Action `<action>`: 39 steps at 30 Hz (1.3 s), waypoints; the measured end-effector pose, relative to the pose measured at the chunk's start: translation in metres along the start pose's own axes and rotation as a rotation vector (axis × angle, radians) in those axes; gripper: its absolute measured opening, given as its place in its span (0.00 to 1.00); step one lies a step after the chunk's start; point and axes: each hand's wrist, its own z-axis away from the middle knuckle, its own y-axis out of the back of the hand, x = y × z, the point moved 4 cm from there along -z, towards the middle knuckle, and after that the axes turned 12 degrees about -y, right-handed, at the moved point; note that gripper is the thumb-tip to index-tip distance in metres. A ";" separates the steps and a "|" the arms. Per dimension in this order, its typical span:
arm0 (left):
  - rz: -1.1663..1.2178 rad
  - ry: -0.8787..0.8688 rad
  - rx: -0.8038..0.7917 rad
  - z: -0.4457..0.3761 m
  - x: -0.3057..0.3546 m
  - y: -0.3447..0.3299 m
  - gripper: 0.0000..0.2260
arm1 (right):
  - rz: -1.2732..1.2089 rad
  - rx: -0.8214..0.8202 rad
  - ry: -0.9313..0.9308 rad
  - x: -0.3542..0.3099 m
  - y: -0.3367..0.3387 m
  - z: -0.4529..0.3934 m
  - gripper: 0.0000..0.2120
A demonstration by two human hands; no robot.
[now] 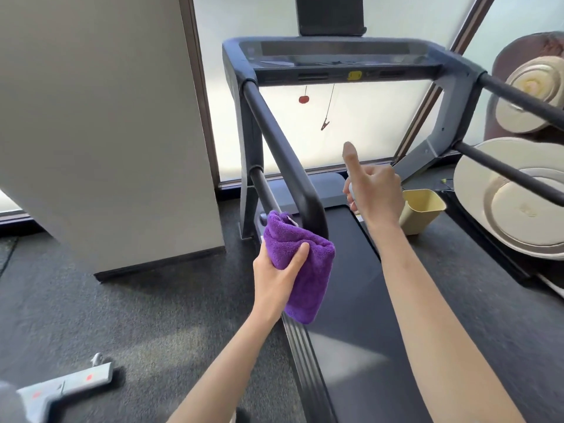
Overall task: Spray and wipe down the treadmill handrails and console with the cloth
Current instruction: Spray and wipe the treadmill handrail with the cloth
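My left hand [276, 279] closed on folded purple cloth [300, 264], cloth touching near end of left handrail [282, 154]. My right hand [374, 190], just beyond, wrapped round spray bottle [350, 190], mostly hidden, index finger raised. Advise: mist rail, wipe full length away toward console [338, 61].

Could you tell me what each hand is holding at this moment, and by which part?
The left hand grips the folded purple cloth around its middle. The right hand is closed around a mostly hidden spray bottle; the part cannot be told.
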 end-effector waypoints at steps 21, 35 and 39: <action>0.145 0.086 -0.321 -0.168 -0.007 0.079 0.22 | 0.481 0.251 -0.132 -0.109 -0.089 -0.089 0.43; 0.131 0.121 -0.362 -0.251 -0.040 0.067 0.25 | 0.518 0.334 -0.061 -0.135 -0.104 -0.120 0.43; 0.109 0.143 -0.446 -0.271 -0.054 0.071 0.16 | 0.462 0.386 -0.078 -0.159 -0.100 -0.073 0.43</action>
